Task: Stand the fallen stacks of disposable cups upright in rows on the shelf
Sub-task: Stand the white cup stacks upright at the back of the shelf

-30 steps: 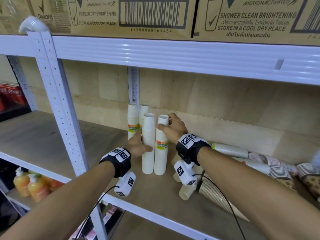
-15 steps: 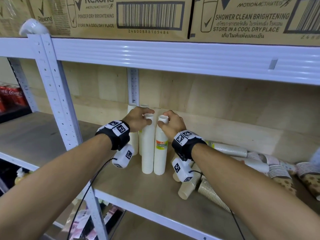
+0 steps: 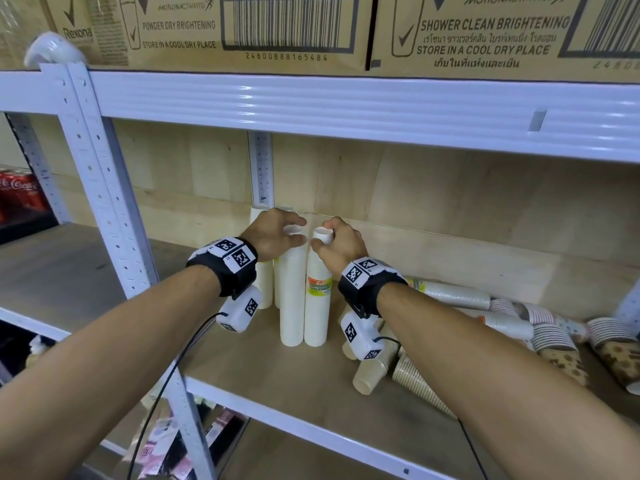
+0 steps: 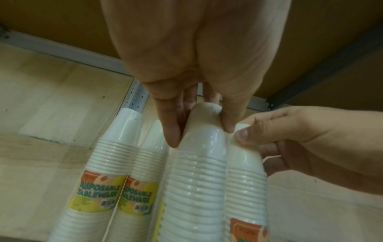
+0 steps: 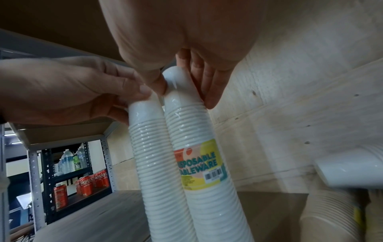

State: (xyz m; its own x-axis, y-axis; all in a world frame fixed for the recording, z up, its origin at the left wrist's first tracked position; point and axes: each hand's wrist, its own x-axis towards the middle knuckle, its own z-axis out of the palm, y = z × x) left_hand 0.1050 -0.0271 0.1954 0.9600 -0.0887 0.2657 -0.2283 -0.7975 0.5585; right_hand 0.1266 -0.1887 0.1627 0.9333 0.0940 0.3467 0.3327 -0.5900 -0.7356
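Two tall white cup stacks stand upright side by side on the wooden shelf (image 3: pixel 277 382). My left hand (image 3: pixel 299 231) pinches the top of the left stack (image 3: pixel 292 296) between thumb and fingers (image 4: pixel 173 139). My right hand (image 3: pixel 322 237) grips the top of the right stack (image 3: pixel 317 306), which carries a "Disposable Tableware" label (image 5: pixel 199 165). Two more labelled white stacks (image 4: pixel 103 163) stand upright behind, partly hidden by my left wrist. Fallen stacks lie to the right: white ones (image 3: pixel 450 296), beige ones (image 3: pixel 374 368) and patterned ones (image 3: pixel 554 341).
A white perforated post (image 3: pixel 104 202) rises at the left front of the shelf. The upper shelf beam (image 3: pixel 346 109) runs close overhead, with cardboard boxes (image 3: pixel 242 29) on it. Red cola cans (image 3: pixel 20 195) stand on a far-left shelf. A plywood back wall (image 3: pixel 450 209) closes the bay.
My left hand has climbed from the middle of the left front stack to its top. My right hand has stayed on the top of the right stack.
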